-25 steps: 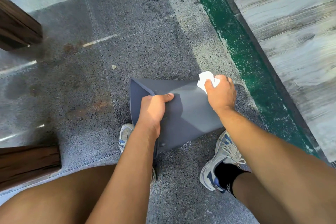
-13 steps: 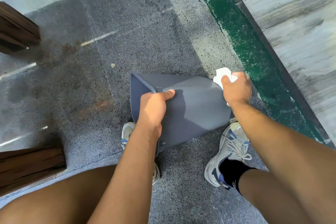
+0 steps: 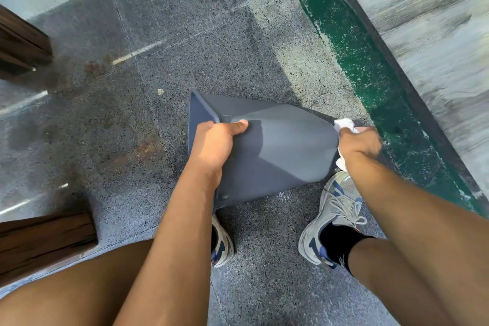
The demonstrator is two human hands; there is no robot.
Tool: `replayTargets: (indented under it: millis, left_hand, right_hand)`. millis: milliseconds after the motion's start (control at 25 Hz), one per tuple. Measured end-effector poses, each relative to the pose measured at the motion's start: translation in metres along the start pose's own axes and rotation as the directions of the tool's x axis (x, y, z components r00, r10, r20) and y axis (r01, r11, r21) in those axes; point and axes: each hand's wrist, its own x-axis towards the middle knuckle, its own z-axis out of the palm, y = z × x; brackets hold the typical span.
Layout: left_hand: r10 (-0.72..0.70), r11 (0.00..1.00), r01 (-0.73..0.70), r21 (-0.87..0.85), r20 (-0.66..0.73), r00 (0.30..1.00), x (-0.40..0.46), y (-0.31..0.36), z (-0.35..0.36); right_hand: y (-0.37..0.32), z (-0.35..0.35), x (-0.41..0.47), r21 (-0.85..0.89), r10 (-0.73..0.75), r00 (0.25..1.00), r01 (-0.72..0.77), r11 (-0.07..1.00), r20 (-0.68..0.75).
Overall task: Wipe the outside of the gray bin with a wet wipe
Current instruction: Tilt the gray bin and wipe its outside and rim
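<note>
The gray bin [image 3: 277, 145] is a matte, slate-colored plastic container with smooth, rounded walls that taper toward its base. It lies tipped on its side over the speckled floor [image 3: 158, 34], open mouth facing left and base pointing right. The raised rim around its mouth shows as a darker edge at the left end. Its upper side wall faces the camera, partly sunlit and partly in shadow. The wet wipe [image 3: 344, 124] is white and crumpled, bunched against the bin's base end at the right; one fold shows above the bin's far corner and another hangs lower beside the base.
</note>
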Motion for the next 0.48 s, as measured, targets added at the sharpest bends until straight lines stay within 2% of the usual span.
replayTargets:
  millis: [160, 480]
  left_hand:
    - [-0.014, 0.999, 0.013, -0.032, -0.011, 1.000, -0.003, -0.001, 0.008]
    - [-0.010, 0.999, 0.009, -0.051, -0.012, 1.000, -0.012, -0.006, 0.017]
  right_hand:
    - [0.012, -0.013, -0.011, -0.085, 0.117, 0.992, -0.120, 0.989, -0.042]
    - [0.000, -0.039, -0.050, -0.043, 0.052, 0.997, -0.054, 0.998, -0.051]
